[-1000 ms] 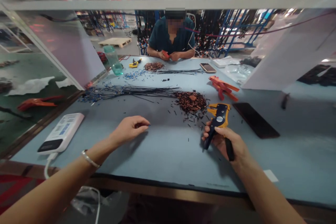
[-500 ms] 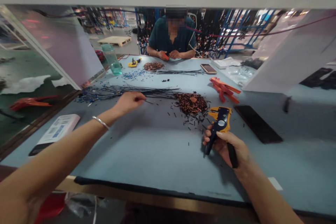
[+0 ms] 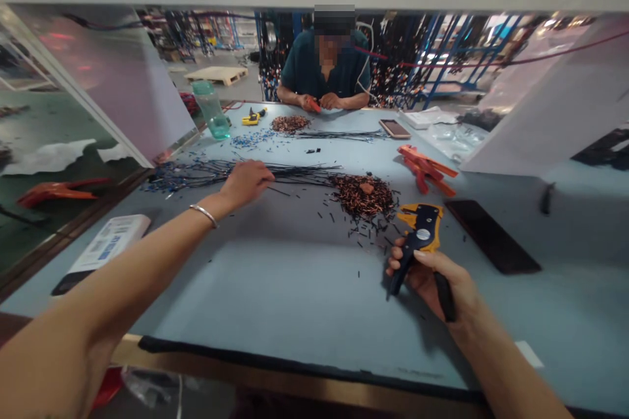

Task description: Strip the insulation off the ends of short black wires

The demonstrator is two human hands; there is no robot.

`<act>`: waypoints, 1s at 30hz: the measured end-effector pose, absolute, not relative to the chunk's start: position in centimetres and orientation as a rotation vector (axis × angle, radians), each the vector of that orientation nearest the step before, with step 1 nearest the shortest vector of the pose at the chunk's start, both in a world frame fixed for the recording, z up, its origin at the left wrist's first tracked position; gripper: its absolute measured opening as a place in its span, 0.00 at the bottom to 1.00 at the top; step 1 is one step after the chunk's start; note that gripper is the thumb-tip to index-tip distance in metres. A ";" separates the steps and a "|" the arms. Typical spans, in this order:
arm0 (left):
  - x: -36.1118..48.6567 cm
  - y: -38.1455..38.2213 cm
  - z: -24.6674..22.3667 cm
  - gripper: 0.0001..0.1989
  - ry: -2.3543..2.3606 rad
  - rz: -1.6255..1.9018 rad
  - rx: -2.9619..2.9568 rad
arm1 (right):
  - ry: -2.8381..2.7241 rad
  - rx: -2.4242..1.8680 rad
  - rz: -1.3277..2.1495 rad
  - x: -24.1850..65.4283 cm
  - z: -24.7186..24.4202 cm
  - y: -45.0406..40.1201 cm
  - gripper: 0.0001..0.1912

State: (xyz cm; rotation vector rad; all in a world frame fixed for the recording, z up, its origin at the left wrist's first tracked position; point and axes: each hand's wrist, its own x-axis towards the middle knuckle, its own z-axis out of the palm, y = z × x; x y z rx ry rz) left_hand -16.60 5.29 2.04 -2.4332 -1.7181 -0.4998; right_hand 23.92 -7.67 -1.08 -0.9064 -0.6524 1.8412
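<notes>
One stripper (image 3: 423,229) in right hand (image 3: 455,281), two wire bundles (image 3: 304,174)

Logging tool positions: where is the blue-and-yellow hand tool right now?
In the head view, the blue-and-yellow hand tool is right of centre, gripped in the right hand, its head between the pile of copper-coloured bits and the black phone.

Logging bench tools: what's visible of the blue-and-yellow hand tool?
The hand tool has a dark blue body with a round label, yellow parts at its head and two spread handles, one blue, one black; it looks like painted metal or plastic. The right hand holds it, head pointing away, near the clippings pile.
</notes>
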 end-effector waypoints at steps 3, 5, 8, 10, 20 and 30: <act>-14.7 5.5 0.8 0.09 -1.583 -0.264 -2.595 | -0.646 -0.897 1.847 23.9 -0.9 -7.7 0.11; -14.5 5.9 0.8 0.09 -1.543 -0.163 -2.660 | -0.649 -0.896 1.842 23.8 -0.9 -7.7 0.11; -14.8 6.7 0.9 0.08 -1.529 -0.148 -2.711 | -0.665 -0.889 1.844 23.8 -0.8 -7.7 0.11; -14.9 7.0 0.7 0.08 -1.520 -0.156 -2.730 | -0.656 -0.887 1.850 23.8 -0.8 -7.7 0.12; -15.0 6.9 1.7 0.08 -1.666 -0.538 -2.616 | -0.612 -0.897 1.850 23.7 -0.9 -7.5 0.13; -15.9 8.0 12.7 0.12 -1.590 -1.889 -2.230 | -0.623 -0.901 1.841 23.8 -0.9 -7.6 0.11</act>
